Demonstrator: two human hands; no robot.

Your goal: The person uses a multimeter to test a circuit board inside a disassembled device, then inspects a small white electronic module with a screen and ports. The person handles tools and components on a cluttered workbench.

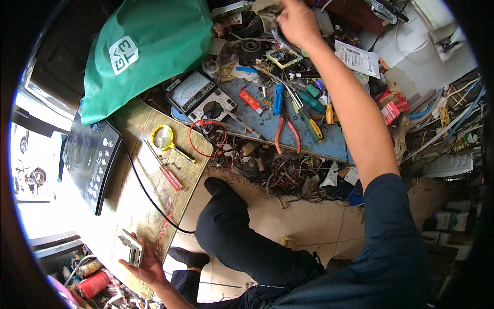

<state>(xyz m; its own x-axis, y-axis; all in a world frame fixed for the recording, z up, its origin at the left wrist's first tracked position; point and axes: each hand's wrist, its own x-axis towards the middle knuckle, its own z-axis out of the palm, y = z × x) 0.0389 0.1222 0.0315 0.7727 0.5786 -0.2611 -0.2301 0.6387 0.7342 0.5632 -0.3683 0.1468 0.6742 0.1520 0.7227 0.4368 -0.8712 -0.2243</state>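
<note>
My left hand [150, 266] is closed around a small metal bracket-like piece with slots [132, 249], over the near end of the wooden bench [121, 216]. At the far edge of the view, my outstretched right hand [299, 24] has its fingers closed on a crumpled grey-brown cloth [266, 12]; its fingertips are slightly blurred. On the bench lie a yellow-rimmed magnifying glass [163, 137], a screwdriver with a red clear handle [171, 177] and a few small screws. A black glass induction cooktop [92, 159] stands at the bench's left side.
A blue-topped table [329, 146] carries an analog multimeter [206, 100], red-handled pliers [288, 135], screwdrivers and many small parts. A green bag [154, 46] covers the far left. Tangled wires [278, 172] lie under the table, and cable bundles [447, 118] fill the right. A red can [93, 284] sits lower left.
</note>
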